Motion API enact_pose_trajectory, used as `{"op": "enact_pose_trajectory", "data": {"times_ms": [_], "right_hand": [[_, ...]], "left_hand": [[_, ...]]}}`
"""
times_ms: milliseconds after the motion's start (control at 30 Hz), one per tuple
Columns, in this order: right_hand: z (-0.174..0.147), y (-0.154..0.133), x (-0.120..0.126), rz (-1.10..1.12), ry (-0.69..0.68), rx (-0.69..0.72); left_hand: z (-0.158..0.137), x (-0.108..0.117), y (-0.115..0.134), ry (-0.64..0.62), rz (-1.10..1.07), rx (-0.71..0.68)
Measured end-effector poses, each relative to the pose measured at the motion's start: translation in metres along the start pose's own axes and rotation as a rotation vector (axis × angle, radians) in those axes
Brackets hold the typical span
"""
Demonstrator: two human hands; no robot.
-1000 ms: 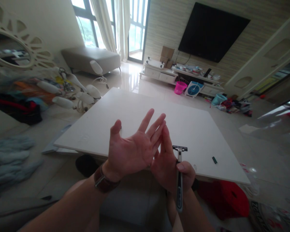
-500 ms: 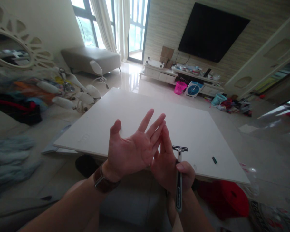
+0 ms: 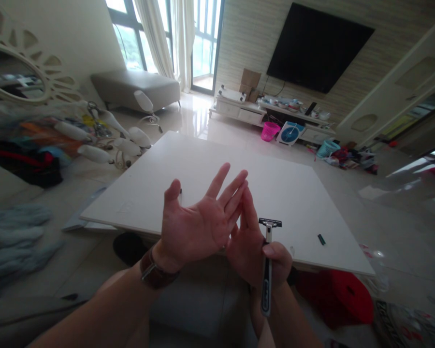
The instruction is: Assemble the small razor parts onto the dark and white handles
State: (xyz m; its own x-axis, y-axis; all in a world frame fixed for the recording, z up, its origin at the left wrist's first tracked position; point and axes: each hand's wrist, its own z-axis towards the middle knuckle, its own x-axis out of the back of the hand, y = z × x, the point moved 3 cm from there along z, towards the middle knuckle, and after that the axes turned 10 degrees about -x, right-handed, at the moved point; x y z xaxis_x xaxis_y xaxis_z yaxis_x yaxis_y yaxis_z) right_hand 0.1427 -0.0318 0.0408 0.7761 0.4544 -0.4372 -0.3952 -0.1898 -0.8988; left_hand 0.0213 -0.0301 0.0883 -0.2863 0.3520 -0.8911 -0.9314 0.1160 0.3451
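Note:
My left hand [image 3: 197,224] is raised palm up above the near side of a white table [image 3: 275,193]. Its fingers are spread and it holds nothing. A brown strap [image 3: 158,270] circles that wrist. Beside it, my right hand [image 3: 253,251] holds a razor [image 3: 267,270] under the thumb, black and silver handle down and head upward. The right fingertips meet the left fingers. On the table to the right lies a small dark green piece [image 3: 322,239]. Another small dark thing [image 3: 181,192] is partly hidden behind my left thumb.
A red stool-like object [image 3: 351,297] stands by the table's near right edge. At left are a lamp with white shades [image 3: 123,145] and piled clothes [image 3: 39,140]. Beyond the table are a pink basket [image 3: 270,131], a fan [image 3: 290,133] and a low cabinet [image 3: 235,110].
Almost nothing differs. The razor's handle end has tilted very slightly to the left; both hands keep their place.

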Motion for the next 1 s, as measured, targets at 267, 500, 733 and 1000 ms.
{"op": "enact_pose_trajectory", "data": {"times_ms": [267, 500, 733, 1000], "right_hand": [[0.002, 0.004, 0.005, -0.269, -0.013, 0.071], [-0.004, -0.001, 0.015, -1.067, 0.073, 0.271], [0.002, 0.008, 0.021, -1.115, 0.118, 0.349], [0.017, 0.012, 0.023, -0.284, 0.133, 0.109]], "left_hand": [[0.002, 0.002, -0.001, 0.003, 0.151, -0.035], [0.001, 0.021, 0.004, 0.007, 0.664, -0.255], [-0.002, 0.029, -0.002, -0.091, 1.066, -0.276], [0.014, 0.037, 0.004, 0.198, 0.243, -0.165]]}}
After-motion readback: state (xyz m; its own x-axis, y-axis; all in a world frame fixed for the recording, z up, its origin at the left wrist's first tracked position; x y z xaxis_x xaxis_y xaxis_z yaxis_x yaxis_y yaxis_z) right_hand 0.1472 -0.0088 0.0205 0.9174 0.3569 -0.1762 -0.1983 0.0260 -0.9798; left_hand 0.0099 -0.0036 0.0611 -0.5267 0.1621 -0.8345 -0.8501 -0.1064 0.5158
